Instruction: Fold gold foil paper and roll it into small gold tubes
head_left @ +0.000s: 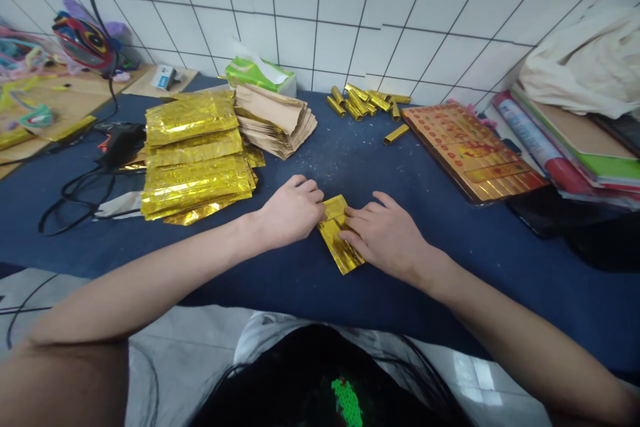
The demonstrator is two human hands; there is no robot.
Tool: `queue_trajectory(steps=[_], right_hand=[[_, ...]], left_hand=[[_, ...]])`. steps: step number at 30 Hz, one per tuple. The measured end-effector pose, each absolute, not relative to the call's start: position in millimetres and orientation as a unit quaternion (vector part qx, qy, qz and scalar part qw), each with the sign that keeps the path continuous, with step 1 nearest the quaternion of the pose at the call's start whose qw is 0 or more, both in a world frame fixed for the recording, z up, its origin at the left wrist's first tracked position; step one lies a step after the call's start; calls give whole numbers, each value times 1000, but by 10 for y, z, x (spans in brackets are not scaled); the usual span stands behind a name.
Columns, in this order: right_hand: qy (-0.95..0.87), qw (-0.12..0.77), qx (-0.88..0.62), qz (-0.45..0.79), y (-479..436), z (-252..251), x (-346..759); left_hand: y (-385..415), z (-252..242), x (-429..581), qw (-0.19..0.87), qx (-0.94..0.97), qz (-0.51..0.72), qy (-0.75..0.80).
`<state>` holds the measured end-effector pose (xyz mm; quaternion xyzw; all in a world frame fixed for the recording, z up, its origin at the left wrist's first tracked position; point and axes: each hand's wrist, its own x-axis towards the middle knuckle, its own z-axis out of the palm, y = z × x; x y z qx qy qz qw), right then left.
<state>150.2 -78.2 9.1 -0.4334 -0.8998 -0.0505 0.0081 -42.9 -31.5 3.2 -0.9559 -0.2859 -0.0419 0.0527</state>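
On blue felt, both hands [340, 223] pressing crinkly gold foil sheet [341, 245]

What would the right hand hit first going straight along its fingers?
Probably the left hand: the right hand points left across the folded gold foil sheet that both touch, and the left knuckles sit directly ahead.

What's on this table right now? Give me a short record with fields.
Surface: blue cloth table
Left hand: curled, gripping gold foil sheet at its edge
Right hand: fingers flat on the same sheet
Left of hands: stack of gold foil
Behind: brown paper stack, small gold rolls
Right: printed gold-and-red sheets
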Motion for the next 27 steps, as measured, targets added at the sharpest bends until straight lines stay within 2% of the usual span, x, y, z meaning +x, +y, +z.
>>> queue_trajectory(steps=[6,11,17,23,27], right_hand=[[-898,69,-433,-15,-663,46,1564],[-892,101,-439,29,-667,-4,1576],[-733,308,-566,216,-522,-72,1694],[-727,235,-512,392,-505,-34,1700],[-695,287,-495,435,-578,-44,1639]], left_hand=[[-245,24,-312,-13,-888,-4,-460],[-191,38,-317,-107,-877,11,-468],[-190,95,-272,-247,-870,-67,-421],[-235,141,-239,-315,-861,-134,-377],[-267,134,-223,-361,-842,-165,-365]])
